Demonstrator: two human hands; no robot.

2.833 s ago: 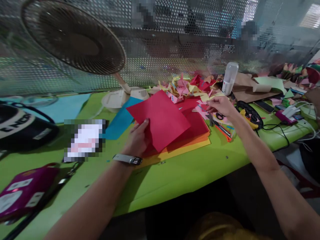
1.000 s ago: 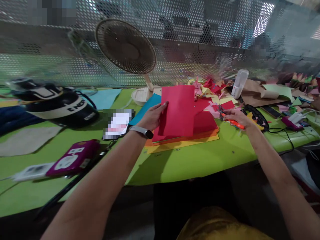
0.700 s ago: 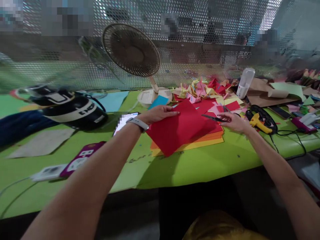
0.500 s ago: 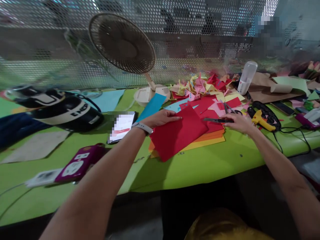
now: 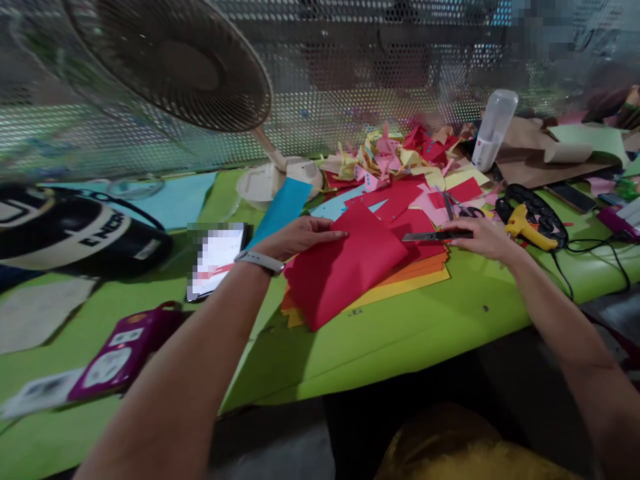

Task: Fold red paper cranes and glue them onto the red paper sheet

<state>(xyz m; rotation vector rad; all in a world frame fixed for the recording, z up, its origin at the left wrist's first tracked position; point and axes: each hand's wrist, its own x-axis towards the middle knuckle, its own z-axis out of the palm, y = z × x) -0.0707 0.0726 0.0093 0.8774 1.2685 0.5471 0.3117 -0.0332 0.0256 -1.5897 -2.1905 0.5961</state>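
My left hand (image 5: 307, 237), with a watch strap on its wrist, grips a red sheet of paper (image 5: 350, 263) near its upper left edge, thumb on top. The sheet is slanted over a stack of coloured paper (image 5: 420, 273), whose orange and yellow edges show below. In my right hand (image 5: 483, 238) is a utility knife (image 5: 435, 236), its blade out and pointing left. The blade tip is just off the right corner of the held sheet, above the stack. A pair of scissors (image 5: 450, 205) lies behind the knife.
Behind the stack is a heap of paper scraps (image 5: 390, 157). A yellow glue gun (image 5: 527, 228) and a clear-topped bottle (image 5: 495, 130) are on the right. Leftward are a blue paper piece (image 5: 283, 210), a phone (image 5: 217, 260), a fan (image 5: 195, 67), a purple power strip (image 5: 117, 353) and a black flask (image 5: 85, 233).
My right hand has picked up the utility knife and brought it left to the paper. My left hand has lowered the red sheet from a raised position onto the stack.
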